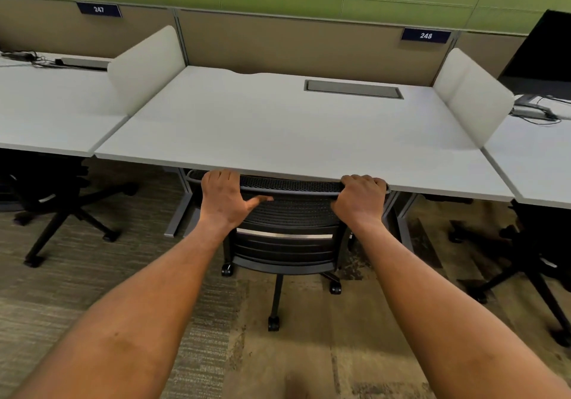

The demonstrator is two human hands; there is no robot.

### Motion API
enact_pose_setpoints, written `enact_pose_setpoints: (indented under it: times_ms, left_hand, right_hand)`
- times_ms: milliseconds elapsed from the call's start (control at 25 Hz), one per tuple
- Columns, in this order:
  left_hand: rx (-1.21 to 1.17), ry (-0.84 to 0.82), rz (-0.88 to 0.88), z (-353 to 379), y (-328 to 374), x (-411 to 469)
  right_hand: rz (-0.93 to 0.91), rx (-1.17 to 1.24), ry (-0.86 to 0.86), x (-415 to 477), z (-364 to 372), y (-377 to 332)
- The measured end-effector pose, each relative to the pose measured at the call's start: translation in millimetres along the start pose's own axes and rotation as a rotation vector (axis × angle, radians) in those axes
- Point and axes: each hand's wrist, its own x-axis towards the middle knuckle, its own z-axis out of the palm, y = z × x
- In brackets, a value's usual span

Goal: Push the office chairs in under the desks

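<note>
The black mesh-backed office chair [289, 213] is gripped at its top rail — left hand [223, 198] and right hand [360, 197] both clamped on it. An even, straight push under the pale grey rectangular desk [278, 126] is advised.

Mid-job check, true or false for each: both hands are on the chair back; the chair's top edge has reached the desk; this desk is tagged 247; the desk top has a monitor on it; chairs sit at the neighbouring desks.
1. Both hands, left hand and right hand, grip the top of the black mesh office chair. True.
2. The chair's top edge is at the front edge of the grey desk. True.
3. This desk is tagged 247. False: the dark blue sign above it reads 248.
4. A monitor stands on this desk. False: only a recessed grey cable tray shows.
5. Black chairs sit at neighbouring desks. True.
</note>
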Motion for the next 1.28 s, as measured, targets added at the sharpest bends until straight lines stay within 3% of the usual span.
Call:
enact_pose_setpoints:
  times_ms: [760, 960, 1160, 1280]
  left_hand:
    - [-0.057, 0.027, -0.043, 50.6, -9.9, 94.0]
    - [-0.043, -0.013, -0.093, 49.6, -16.6, 93.6]
    - [-0.02, -0.176, -0.161, 37.5, 2.3, 71.7]
    - [-0.141, -0.101, -0.102, 31.8, 33.2, 31.2]
  right_hand:
    - [-0.037, 0.049, 0.029, 89.8, 38.3, -1.7]
    - [-0.08, 0.079, 0.039, 92.5, 39.3, -8.3]
    - [-0.116, 0.106, -0.029, 86.8, 32.0, -4.4]
    - [-0.05, 0.094, -0.098, 61.5, 28.3, 2.2]
